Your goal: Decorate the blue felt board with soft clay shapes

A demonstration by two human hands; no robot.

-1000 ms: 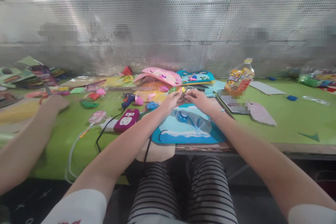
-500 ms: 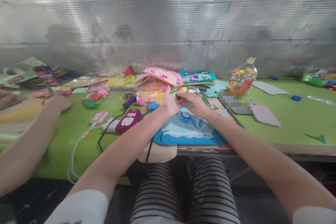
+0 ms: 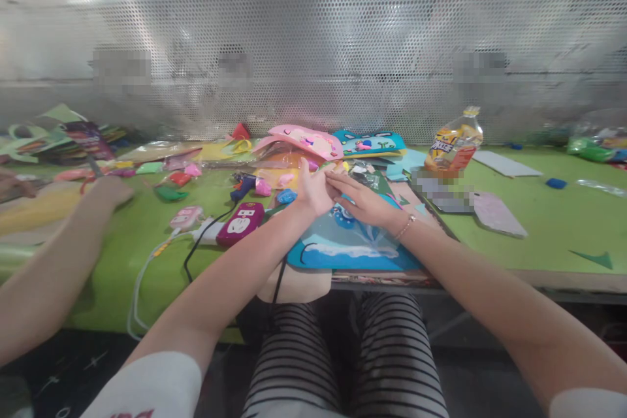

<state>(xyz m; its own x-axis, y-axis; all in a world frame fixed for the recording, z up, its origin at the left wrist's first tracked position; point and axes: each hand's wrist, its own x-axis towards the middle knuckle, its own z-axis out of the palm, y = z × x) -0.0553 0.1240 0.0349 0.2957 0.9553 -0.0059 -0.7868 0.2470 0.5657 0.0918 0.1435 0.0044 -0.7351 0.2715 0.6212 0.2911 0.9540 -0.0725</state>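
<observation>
My left hand (image 3: 316,192) is turned palm up with its thumb pointing away from me. Across its palm lies my right hand (image 3: 360,202), fingers stretched out and flat. The two hands touch, and anything between the palms is hidden. Below them is a blue craft sheet (image 3: 313,256) with a white wavy band. A blue snail-like figure (image 3: 343,214) on the sheet is partly covered by my right hand. A clear plastic piece (image 3: 375,235) lies there too. Left of my left hand is a blue lump of clay (image 3: 286,196).
A purple power bank (image 3: 240,225) and a glue gun (image 3: 242,187) with its cord lie left. Behind my hands are pink (image 3: 304,140) and teal (image 3: 369,142) craft pieces. A bottle (image 3: 453,147) and phone (image 3: 499,212) stand right. Another person's arm (image 3: 73,255) reaches in from the left.
My right hand has flattened from bent fingertips to straight fingers over my left palm. The small dark thing seen between the hands before is now out of sight.
</observation>
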